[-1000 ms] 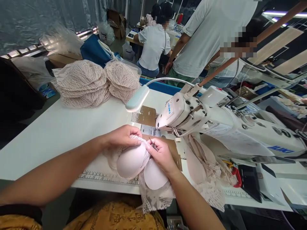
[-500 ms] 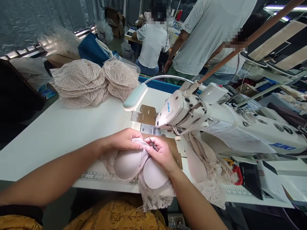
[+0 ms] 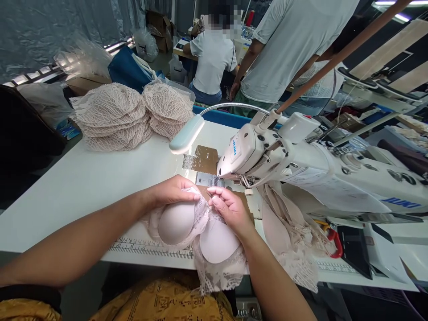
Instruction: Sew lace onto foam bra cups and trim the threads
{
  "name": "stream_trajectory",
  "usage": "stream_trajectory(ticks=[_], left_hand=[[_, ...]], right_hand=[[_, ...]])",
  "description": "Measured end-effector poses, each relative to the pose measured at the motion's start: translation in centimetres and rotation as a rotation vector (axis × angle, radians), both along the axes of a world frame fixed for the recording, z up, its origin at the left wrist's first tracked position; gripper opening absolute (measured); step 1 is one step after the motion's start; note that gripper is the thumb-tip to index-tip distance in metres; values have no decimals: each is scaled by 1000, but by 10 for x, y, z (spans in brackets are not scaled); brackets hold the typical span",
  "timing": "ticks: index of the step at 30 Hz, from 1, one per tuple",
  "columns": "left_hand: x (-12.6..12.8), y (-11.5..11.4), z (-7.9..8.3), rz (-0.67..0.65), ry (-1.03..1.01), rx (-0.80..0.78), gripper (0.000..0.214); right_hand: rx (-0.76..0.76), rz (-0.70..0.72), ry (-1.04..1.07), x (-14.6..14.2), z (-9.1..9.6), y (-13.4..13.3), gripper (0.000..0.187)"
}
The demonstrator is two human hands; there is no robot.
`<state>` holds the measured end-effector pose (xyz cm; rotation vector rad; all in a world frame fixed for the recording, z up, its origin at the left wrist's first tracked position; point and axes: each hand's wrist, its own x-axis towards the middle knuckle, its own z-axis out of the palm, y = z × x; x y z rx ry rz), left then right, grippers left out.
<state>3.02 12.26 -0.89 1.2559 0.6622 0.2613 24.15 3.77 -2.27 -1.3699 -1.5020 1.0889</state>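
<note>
A pale pink lace bra [image 3: 219, 241] with smooth moulded cups lies over the table's front edge, its lace hem hanging down. My left hand [image 3: 175, 191] is closed on the lace at the top of the left cup, thumb over the fabric. Just to its right, my right hand [image 3: 230, 210] is curled at the middle of the bra, thumb and forefinger close together. Small dark thread snips sit in that hand, now mostly hidden by the fingers. Both hands are in front of the sewing machine's [image 3: 239, 154] needle area.
Stacked lace pieces [image 3: 112, 113] stand at the back left of the white table [image 3: 83, 187]. A lamp [image 3: 187, 133] arches over the machine bed. More bra pieces [image 3: 277, 223] and red-handled scissors [image 3: 336, 244] lie at right. Two people [image 3: 214, 62] are beyond the table.
My right hand has turned and shifted slightly right, so the snips' blades no longer show clearly. My left hand has moved slightly, and more lace shows between the cups.
</note>
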Motion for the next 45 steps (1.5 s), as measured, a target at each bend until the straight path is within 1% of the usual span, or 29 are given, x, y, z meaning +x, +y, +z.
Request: stream_trajectory(ticks=[3,6,10,13,18,24,27,28,30,31,32,34,37,41,43,45], left_hand=[[0,0,-2,-9,14,41,29],[1,-1,-6,-12,23,84,32],[2,-3,-10,-25,16,83,36],[3,-4,-9,-19,7,84,33],[5,-6,-5,-18,32,106,31],[6,-8,-5,-33,28,153,30],[8,-8,-4,-46,-7,213,25],[9,-8,-4,-50,-22,236,24],[8,-6,-4,-56,-28,271,26],[7,-5,-4,-66,-19,274,28],[5,-4,-4,-80,-7,265,31],[2,0,-3,-85,20,239,38],[-4,8,-2,-6,47,248,47],[-7,16,-3,105,79,287,56],[-9,19,-6,147,85,252,59],[-10,21,-8,174,74,181,60]], right_hand=[[-2,52,-21,0,3,1,31],[-7,75,-49,-2,5,1,25],[17,121,-79,-5,9,0,20],[42,139,-93,-8,10,0,19],[71,123,-106,-10,9,1,18],[92,72,-99,-12,6,0,13],[51,-3,10,-13,3,1,16],[24,-12,55,-14,2,1,22],[-40,23,88,-14,2,2,33],[-62,46,71,-14,1,2,33],[-76,60,39,-14,2,2,29],[-75,49,-38,-12,2,3,16],[-56,-4,-84,-10,1,3,13],[-58,-13,-60,-8,-1,4,13],[-69,-19,-40,-8,-2,4,14],[-85,-26,-19,-8,-3,4,16]])
